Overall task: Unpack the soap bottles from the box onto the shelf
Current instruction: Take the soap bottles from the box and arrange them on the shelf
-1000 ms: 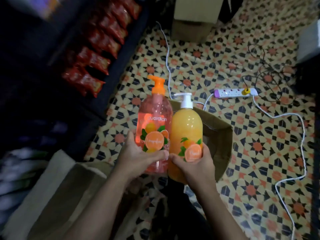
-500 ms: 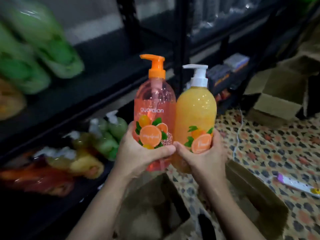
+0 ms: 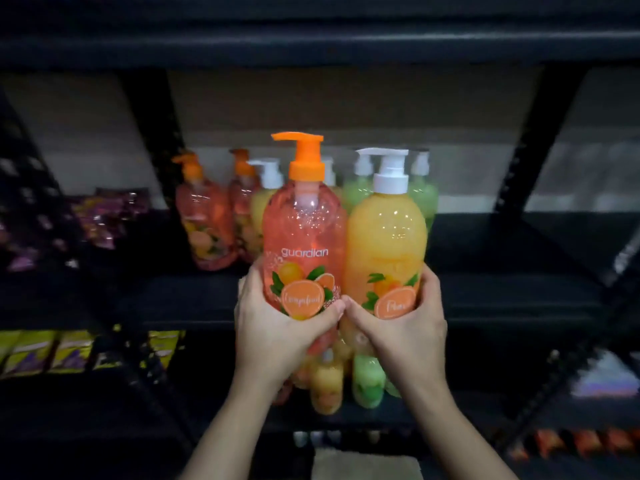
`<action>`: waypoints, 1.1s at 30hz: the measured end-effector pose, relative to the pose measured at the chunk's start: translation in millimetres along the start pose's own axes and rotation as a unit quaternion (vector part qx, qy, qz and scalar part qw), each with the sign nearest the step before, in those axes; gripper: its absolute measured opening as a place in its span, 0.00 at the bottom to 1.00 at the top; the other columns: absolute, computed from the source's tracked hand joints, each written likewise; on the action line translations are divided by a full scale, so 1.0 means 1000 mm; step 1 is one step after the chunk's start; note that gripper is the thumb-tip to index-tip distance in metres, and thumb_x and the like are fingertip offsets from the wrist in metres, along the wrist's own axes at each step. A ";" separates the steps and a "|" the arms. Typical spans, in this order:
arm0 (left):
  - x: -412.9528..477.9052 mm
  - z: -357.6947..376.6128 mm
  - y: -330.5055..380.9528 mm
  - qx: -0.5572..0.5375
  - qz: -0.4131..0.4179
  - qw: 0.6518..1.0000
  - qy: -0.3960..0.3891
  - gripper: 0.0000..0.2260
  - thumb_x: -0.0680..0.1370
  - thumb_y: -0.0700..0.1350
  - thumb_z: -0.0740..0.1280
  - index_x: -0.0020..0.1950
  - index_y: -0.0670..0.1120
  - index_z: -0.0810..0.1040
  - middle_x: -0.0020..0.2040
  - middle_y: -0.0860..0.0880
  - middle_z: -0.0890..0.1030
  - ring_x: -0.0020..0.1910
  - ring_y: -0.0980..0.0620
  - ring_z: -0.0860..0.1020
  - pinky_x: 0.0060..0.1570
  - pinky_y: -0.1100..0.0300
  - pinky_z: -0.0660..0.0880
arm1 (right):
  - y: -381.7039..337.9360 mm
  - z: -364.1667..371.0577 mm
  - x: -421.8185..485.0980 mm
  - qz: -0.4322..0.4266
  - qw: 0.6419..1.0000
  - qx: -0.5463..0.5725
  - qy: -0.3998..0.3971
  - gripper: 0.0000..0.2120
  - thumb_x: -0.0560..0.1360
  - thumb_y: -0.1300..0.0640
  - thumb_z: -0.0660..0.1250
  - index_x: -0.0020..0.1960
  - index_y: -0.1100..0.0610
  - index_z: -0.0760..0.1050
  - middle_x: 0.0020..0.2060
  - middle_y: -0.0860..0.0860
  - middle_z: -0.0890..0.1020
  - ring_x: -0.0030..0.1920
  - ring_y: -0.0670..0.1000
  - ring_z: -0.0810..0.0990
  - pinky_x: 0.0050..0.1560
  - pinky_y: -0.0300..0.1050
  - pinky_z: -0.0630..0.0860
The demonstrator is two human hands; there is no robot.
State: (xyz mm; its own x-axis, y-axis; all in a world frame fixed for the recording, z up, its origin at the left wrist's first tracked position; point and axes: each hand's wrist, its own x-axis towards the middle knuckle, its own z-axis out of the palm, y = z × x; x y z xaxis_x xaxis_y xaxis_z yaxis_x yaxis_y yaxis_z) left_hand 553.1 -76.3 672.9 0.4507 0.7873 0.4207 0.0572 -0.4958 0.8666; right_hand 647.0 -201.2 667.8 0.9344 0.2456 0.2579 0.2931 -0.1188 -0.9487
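Head view shows the job partly done: several clear plastic pump bottles of pink, yellow and green soap (image 3: pixel 204 220) already stand at the back of the black metal shelf (image 3: pixel 502 299), and more sit on the tier below. Two are not yet set down. The box is mostly out of sight, only a pale scrap at the bottom edge that may be it, so I cannot tell how many remain.

Both arms reach up and forward, wrists nearly touching. The left hand (image 3: pixel 277 327) is wrapped around the base of the pink translucent soap bottle with the orange pump (image 3: pixel 304 237); the right hand (image 3: pixel 405 327) clasps the yellow soap bottle with the white pump (image 3: pixel 386 244). Both bottles are upright, pressed side by side, held in front of the shelf's front edge, with room apparently free ahead of the standing row.
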 end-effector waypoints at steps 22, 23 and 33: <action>0.146 -0.107 -0.110 -0.009 -0.014 0.997 0.075 0.47 0.51 0.61 0.82 0.66 0.60 0.68 0.58 0.54 0.77 0.57 0.52 0.78 0.57 0.48 0.77 | -0.032 0.182 0.018 -0.073 0.994 -0.002 -0.083 0.49 0.59 0.43 0.83 0.71 0.46 0.58 0.56 0.40 0.68 0.54 0.41 0.68 0.50 0.35 0.65; 0.149 -0.108 -0.114 -0.010 -0.015 0.997 0.075 0.47 0.51 0.61 0.82 0.66 0.60 0.68 0.58 0.53 0.77 0.57 0.52 0.78 0.57 0.47 0.77 | -0.029 0.184 0.017 -0.072 0.994 -0.001 -0.081 0.49 0.60 0.43 0.83 0.71 0.46 0.58 0.56 0.40 0.68 0.54 0.41 0.67 0.50 0.35 0.65; 0.161 -0.105 -0.149 -0.008 -0.041 0.997 0.060 0.48 0.51 0.62 0.82 0.68 0.61 0.65 0.60 0.53 0.76 0.59 0.51 0.77 0.59 0.46 0.77 | -0.004 0.190 0.014 -0.049 0.998 -0.010 -0.036 0.50 0.58 0.42 0.83 0.71 0.47 0.58 0.61 0.46 0.72 0.60 0.48 0.72 0.57 0.44 0.72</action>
State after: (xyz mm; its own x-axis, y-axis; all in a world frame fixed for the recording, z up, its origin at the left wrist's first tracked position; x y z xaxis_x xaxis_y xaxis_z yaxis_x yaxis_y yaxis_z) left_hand 523.7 162.7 639.9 0.3348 0.8640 0.3762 0.0753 -0.4224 0.9033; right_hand 620.6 -14.2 640.1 0.8844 0.3259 0.3342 0.3867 -0.1107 -0.9155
